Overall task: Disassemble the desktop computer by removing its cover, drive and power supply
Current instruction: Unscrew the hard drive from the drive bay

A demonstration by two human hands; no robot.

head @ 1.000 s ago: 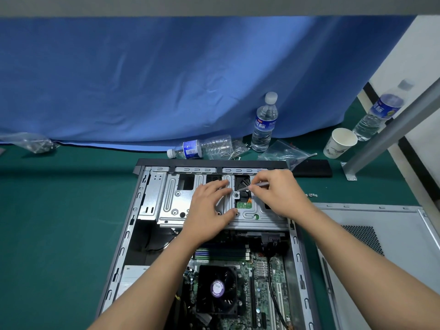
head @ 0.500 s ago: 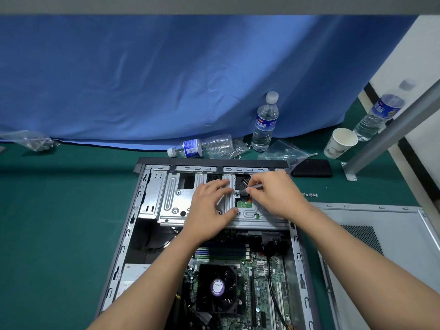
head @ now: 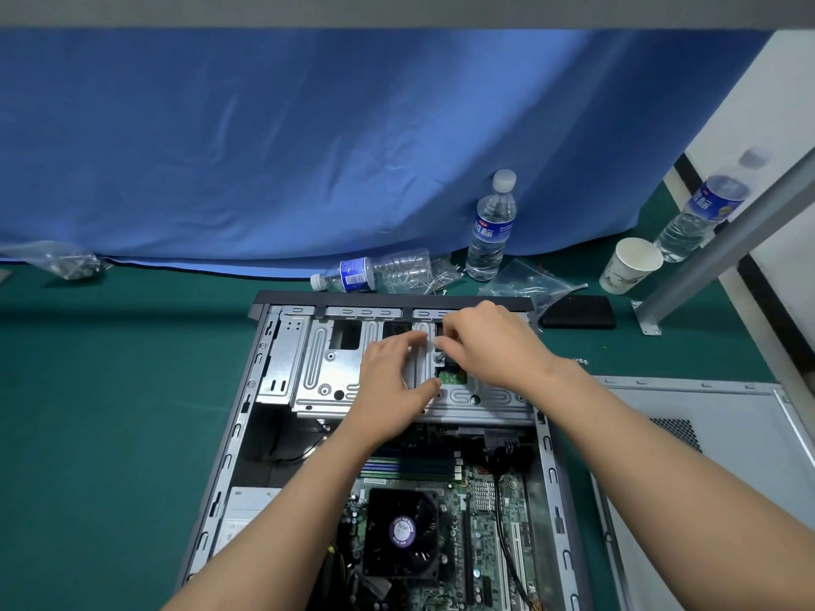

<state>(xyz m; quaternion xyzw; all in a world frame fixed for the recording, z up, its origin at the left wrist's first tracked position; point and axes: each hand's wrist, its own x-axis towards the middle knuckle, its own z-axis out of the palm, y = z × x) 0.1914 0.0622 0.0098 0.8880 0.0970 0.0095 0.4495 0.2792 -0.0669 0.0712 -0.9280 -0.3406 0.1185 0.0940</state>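
This looks like a makeshift electronics workbench in a recording or training room. A green mat (head: 101,425) covers the table, and a blue cloth backdrop (head: 308,138) hangs across the upper frame. An opened desktop case (head: 247,416) lies at lower centre, its removed side panel (head: 727,434) at lower right. Water bottles (head: 491,227), a paper cup (head: 630,266) and plastic bags (head: 529,280) stand along the back.

Both hands work on the drive cage (head: 326,372); right hand (head: 494,346) perhaps pinching a screw.
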